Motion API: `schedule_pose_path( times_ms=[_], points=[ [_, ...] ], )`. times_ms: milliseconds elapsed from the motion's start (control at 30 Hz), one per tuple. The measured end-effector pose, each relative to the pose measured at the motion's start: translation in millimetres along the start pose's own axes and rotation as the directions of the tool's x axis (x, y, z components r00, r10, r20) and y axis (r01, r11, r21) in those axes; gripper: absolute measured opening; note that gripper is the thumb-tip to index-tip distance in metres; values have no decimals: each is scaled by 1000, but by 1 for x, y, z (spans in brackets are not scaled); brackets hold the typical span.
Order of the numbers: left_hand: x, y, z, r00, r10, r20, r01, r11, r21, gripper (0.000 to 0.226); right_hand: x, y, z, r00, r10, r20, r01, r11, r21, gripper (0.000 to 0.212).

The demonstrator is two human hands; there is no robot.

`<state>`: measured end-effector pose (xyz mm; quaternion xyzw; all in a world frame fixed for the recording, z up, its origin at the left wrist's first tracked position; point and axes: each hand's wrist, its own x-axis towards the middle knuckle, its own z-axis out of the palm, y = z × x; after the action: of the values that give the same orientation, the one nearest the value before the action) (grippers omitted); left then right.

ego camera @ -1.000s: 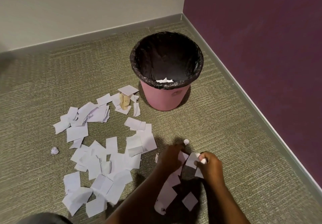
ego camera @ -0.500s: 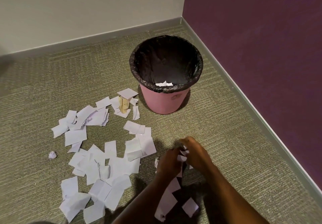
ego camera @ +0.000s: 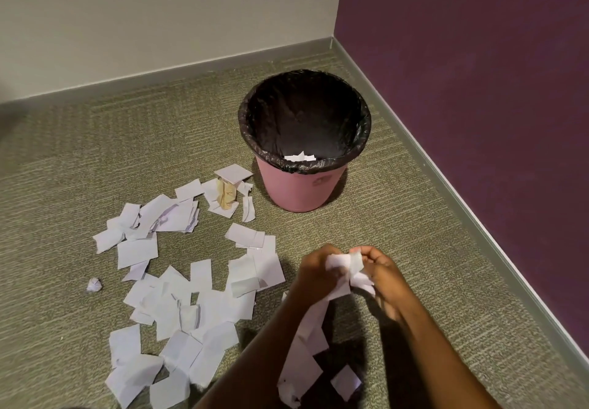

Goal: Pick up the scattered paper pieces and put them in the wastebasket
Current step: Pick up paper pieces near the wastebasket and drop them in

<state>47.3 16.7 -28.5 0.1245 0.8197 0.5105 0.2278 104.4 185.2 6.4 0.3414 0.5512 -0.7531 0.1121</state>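
Observation:
A pink wastebasket (ego camera: 299,192) with a black liner stands on the carpet near the room corner, with a few white paper bits (ego camera: 299,156) inside. Many white paper pieces (ego camera: 178,300) lie scattered on the carpet to its left and front. My left hand (ego camera: 314,273) and my right hand (ego camera: 381,276) are together, raised above the floor in front of the basket, both gripping a bunch of white paper pieces (ego camera: 349,270) between them. More pieces (ego camera: 306,364) lie under my forearms.
A small crumpled paper ball (ego camera: 94,284) sits at the left. A tan crumpled paper (ego camera: 227,196) lies beside the basket under a white square. The purple wall (ego camera: 478,90) and grey baseboard run along the right; a cream wall closes the back.
Both hands came together, gathered paper off the carpet and lifted it slightly toward the basket. The small piece that lay ahead of the hands is gone from the floor.

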Motion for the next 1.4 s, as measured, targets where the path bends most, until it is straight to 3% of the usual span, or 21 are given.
schedule_pose_path(
  times_ms=[167, 333, 533, 700, 767, 833, 900, 1000, 1133, 1267, 1400],
  points=[
    [9, 57, -25, 999, -34, 41, 44, 965, -258, 22, -12, -45, 7, 995, -96, -3, 95, 985, 146, 24],
    [6, 127, -43, 997, -65, 40, 77, 843, -533, 21, -34, -98, 14, 973, -229, 22, 213, 933, 289, 23],
    [7, 197, -77, 994, -90, -55, 28, 729, -684, 22, -53, -174, 47, 932, -360, 39, 346, 917, 198, 47],
    [26, 222, -121, 978, -191, -84, 56, 629, -775, 23, -48, -225, 91, 917, -387, 94, 362, 909, 208, 56],
    [35, 226, -140, 974, -220, -54, 69, 515, -854, 24, -39, -237, 108, 925, -368, 92, 338, 910, 239, 55],
    [43, 227, -159, 976, -219, 6, 80, 331, -940, 25, -32, -244, 123, 939, -333, 83, 301, 915, 270, 55],
    [49, 220, -174, 968, -244, 57, 99, 167, -981, 52, -29, -247, 134, 951, -297, 88, 255, 913, 320, 56],
    [51, 209, -186, 966, -242, 94, 106, 37, -994, 84, -28, -246, 143, 957, -276, 89, 232, 912, 340, 62],
    [43, 201, -189, 959, -278, 55, 75, 59, -995, 92, -24, -238, 140, 960, -271, 74, 235, 919, 316, 66],
    [33, 197, -184, 953, -301, 25, 53, 84, -995, 84, -23, -226, 133, 960, -278, 30, 251, 906, 340, 63],
    [13, 187, -173, 954, -300, -23, 33, 183, -982, 63, -30, -206, 117, 960, -278, -7, 258, 881, 396, 46]
  ],
)
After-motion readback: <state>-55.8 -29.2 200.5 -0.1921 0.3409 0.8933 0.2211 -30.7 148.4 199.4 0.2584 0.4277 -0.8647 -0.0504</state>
